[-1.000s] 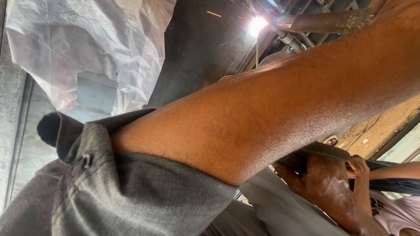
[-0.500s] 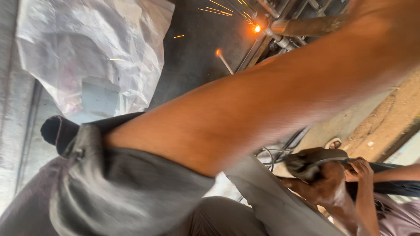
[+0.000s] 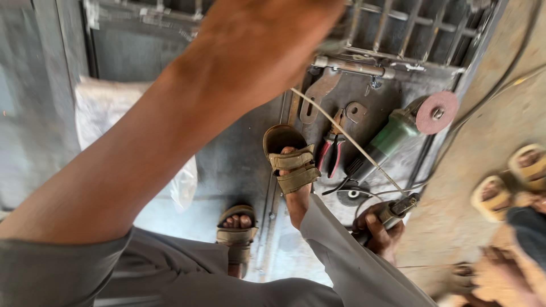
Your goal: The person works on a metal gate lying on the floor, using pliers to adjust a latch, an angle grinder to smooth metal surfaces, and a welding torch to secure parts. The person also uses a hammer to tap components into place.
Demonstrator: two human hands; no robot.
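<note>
Looking down from my head camera, my right hand [image 3: 380,232] grips a welding rod holder [image 3: 392,211], its thin rod [image 3: 347,136] slanting up toward a metal grate [image 3: 398,34]. My left hand [image 3: 267,40] rests fisted against the grate; I cannot tell what it holds, and pliers [image 3: 330,149] and a green grinder [image 3: 398,133] lie between.

Left hand [image 3: 267,40] blurred, fingers cut off at top edge.

metal workshop | angle grinder [image 3: 392,139] | pliers [image 3: 331,149] | steel grille [image 3: 409,34] on floor
</note>
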